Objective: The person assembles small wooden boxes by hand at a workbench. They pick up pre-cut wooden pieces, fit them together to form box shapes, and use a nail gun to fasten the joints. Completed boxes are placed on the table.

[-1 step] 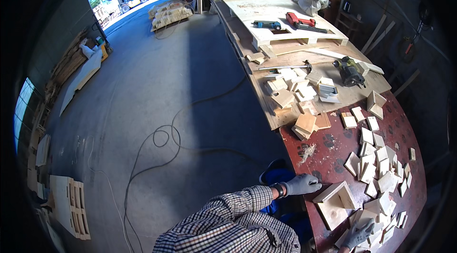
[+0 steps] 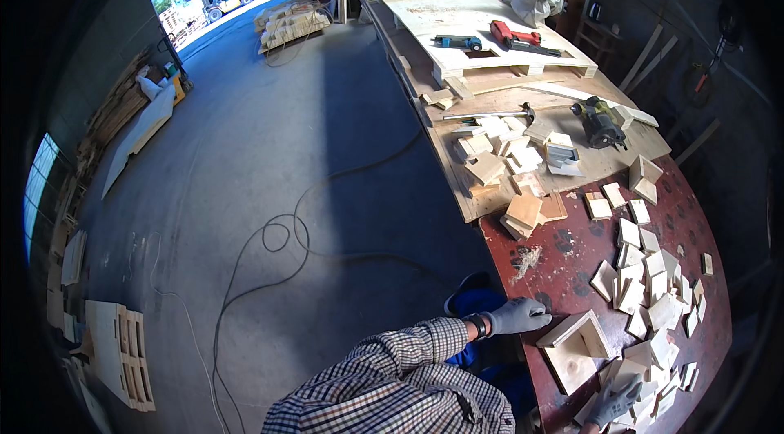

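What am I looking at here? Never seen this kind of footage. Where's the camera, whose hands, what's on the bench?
There is no machine: a person works with two gloved hands. The camera is a wide fisheye worn on the head and looks down, so straight edges bend near the rim.

The left hand, in a grey glove below a checked sleeve, rests flat on the reddish workbench and touches the corner of a small open wooden box. The right hand is low among loose wooden squares; whether it grips one I cannot tell.

Farther along lie stacked wood blocks, a hammer and a red power tool. A cable loops on the floor.
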Demonstrator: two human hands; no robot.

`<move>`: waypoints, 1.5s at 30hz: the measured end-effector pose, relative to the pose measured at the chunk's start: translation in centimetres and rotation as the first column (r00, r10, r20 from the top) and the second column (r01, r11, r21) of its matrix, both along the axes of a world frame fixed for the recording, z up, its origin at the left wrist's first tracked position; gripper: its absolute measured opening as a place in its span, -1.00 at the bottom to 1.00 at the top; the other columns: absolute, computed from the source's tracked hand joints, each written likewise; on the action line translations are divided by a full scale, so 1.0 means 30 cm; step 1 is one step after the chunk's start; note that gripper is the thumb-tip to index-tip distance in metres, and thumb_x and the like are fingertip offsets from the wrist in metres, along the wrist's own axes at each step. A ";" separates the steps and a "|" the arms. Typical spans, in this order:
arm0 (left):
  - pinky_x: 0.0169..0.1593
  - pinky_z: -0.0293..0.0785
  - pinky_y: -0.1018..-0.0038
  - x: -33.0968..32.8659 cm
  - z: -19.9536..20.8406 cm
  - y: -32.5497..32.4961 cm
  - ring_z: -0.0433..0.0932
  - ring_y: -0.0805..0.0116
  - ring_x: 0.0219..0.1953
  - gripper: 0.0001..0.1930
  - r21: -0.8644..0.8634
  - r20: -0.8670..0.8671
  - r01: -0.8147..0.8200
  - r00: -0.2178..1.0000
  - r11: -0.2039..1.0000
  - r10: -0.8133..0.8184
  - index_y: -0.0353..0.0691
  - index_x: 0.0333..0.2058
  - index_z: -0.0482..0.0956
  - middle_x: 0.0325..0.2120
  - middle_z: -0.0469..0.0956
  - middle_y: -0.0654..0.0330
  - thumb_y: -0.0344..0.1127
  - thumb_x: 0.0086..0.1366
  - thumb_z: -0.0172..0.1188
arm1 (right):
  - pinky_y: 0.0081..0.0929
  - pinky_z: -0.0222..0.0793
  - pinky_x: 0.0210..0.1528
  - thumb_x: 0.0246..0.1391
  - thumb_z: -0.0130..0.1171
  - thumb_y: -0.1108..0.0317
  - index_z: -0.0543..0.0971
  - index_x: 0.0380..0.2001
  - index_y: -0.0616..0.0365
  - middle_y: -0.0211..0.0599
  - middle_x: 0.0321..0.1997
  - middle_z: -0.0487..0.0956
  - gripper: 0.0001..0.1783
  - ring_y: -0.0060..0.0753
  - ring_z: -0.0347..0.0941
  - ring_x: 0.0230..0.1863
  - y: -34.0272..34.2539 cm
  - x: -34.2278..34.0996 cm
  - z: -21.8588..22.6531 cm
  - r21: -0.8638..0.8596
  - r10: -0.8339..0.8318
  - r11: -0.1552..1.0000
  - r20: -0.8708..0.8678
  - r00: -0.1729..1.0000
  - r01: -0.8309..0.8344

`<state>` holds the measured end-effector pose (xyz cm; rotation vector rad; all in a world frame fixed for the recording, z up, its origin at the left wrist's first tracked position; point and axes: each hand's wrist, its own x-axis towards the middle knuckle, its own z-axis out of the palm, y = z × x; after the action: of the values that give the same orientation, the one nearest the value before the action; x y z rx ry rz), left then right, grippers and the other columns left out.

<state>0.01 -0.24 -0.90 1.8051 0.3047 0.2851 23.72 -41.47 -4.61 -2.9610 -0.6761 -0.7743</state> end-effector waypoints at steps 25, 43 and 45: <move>-0.24 0.41 0.17 -0.008 0.043 0.009 0.58 0.01 -0.37 -0.54 -0.002 -0.068 0.020 0.997 1.000 -0.020 -0.30 -0.40 0.55 -0.45 0.52 -0.09 0.03 0.47 0.17 | 0.01 0.22 0.46 0.30 0.20 -0.12 0.23 0.51 0.07 0.05 0.53 0.28 -0.13 0.15 0.17 0.53 -0.003 0.007 0.001 -0.052 0.003 0.999 0.056 0.998 0.000; -0.18 0.50 0.47 0.039 -0.040 0.047 0.59 0.44 -0.31 -0.84 0.022 0.091 0.059 0.994 0.998 -0.061 -0.25 -0.24 0.67 -0.35 0.64 0.24 -0.33 0.29 0.44 | 0.09 0.14 0.46 -0.04 0.49 -0.09 0.18 0.52 0.03 0.22 0.49 0.22 0.13 0.27 0.17 0.47 0.112 -0.073 0.110 0.101 -0.050 0.993 -0.142 0.989 0.065; -0.11 0.54 0.42 0.013 -0.006 0.014 0.64 0.31 -0.24 -0.79 0.050 0.121 0.057 0.991 0.997 -0.063 -0.24 -0.16 0.70 -0.28 0.66 0.17 -0.35 0.26 0.45 | 0.10 0.14 0.46 -0.13 0.55 -0.12 0.17 0.51 0.03 0.21 0.49 0.20 0.21 0.26 0.16 0.48 0.111 -0.074 0.118 0.074 -0.052 0.995 -0.184 0.982 0.067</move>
<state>0.39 0.17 -1.08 1.8302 0.1578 0.3617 21.49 -38.13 -1.07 -2.9426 -0.5345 -0.5109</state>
